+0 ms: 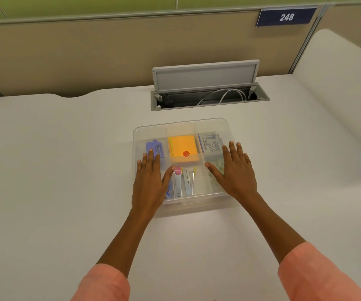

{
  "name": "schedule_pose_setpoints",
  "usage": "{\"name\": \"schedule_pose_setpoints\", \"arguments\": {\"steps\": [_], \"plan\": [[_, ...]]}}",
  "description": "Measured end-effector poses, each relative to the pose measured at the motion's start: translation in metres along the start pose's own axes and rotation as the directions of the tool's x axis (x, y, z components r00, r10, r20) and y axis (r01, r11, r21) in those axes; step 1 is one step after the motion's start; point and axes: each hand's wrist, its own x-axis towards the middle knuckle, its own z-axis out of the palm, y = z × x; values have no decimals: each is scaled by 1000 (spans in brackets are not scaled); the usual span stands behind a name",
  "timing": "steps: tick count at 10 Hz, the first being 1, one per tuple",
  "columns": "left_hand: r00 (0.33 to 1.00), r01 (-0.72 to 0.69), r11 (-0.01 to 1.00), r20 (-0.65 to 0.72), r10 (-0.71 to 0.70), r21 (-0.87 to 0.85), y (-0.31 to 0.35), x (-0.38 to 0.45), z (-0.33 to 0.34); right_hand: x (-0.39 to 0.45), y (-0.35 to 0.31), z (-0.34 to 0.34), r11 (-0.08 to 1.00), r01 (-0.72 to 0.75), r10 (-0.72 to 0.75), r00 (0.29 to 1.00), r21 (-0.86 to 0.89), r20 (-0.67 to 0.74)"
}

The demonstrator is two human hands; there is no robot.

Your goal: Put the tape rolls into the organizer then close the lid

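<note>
A clear plastic organizer (181,127) sits mid-table with its clear lid lying flat over it. My left hand (151,181) rests palm down on the lid's left side, fingers spread. On the right side lies my right hand (232,168), also flat with fingers apart. Through the lid, pale clear tape rolls (216,165) show in the right compartment, partly hidden by my right hand. Orange sticky notes (182,148), a purple item (154,146) and pens (184,181) fill other compartments.
An open grey cable hatch (205,79) with white cables stands behind the organizer. A beige partition with a "248" sign (286,17) bounds the back of the white desk (55,159). A raised white ledge runs along the right.
</note>
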Motion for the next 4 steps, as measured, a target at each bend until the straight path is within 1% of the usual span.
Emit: {"name": "schedule_pose_setpoints", "arguments": {"steps": [1, 2, 3, 4], "plan": [[999, -46, 999, -11, 46, 13, 2, 1, -1, 1, 2, -2, 1000, 1, -1, 1000, 5, 3], [995, -104, 991, 6, 104, 83, 1, 1, -2, 0, 2, -3, 997, 45, -44, 999, 69, -12], [993, -117, 987, 31, 114, 107, -1, 3, -2, -4, 0, -9, 982, 79, -70, 996, 172, -59], [994, -113, 992, 19, 112, 56, 6, 12, -1, -6, -8, -40, 823, 9, 87, 986, 569, -141]]}}
